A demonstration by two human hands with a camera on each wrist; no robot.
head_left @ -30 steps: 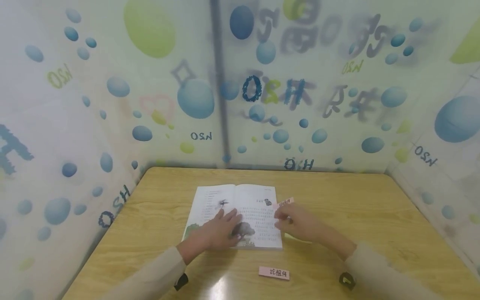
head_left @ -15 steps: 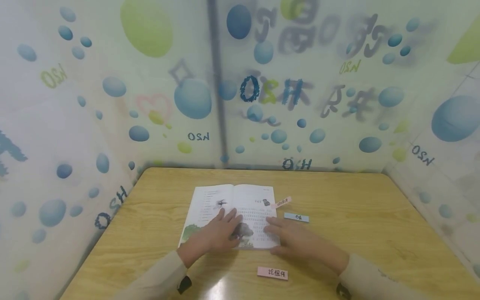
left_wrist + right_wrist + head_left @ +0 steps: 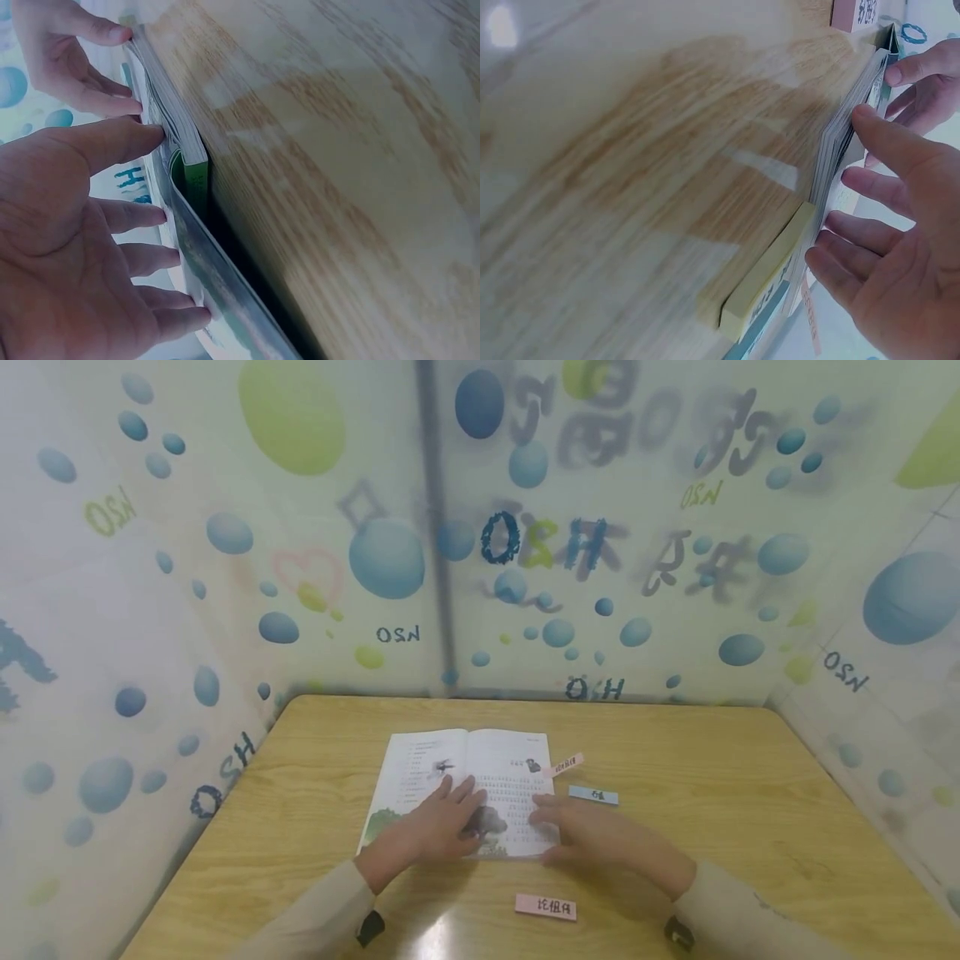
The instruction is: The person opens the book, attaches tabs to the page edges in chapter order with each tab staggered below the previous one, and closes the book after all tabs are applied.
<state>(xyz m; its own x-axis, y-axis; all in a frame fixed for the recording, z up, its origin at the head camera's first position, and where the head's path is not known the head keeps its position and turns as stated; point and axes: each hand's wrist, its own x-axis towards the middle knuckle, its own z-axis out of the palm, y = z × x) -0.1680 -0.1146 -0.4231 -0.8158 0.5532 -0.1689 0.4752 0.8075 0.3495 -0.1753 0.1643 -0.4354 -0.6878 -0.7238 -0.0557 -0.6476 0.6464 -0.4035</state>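
Observation:
An open book [image 3: 510,752] with printed text and pictures lies on the wooden table. My left hand [image 3: 431,827] rests over its lower middle, fingers spread and fairly straight. At the right page's edge, my right hand [image 3: 600,837] lies with extended fingers touching the paper. The left wrist view shows the page edges [image 3: 176,112] and a green-lined cover bend beside the left fingers. A pink paper strip [image 3: 566,766] with handwriting sticks out from the book's right side. Close below the right fingers, a yellow block [image 3: 769,270] shows in the right wrist view; in the head view the hand hides it.
A blue labelled block [image 3: 593,795] sits right of the book, beyond the right hand. Nearer the front is a pink labelled block [image 3: 545,907]. Walls printed with bubbles [image 3: 386,558] enclose the table [image 3: 675,743] at the back and sides.
My right hand has left the pink strip, moved down and nearer, and straightened its fingers onto the page. The blue block has come into sight. My left hand has stayed on the book.

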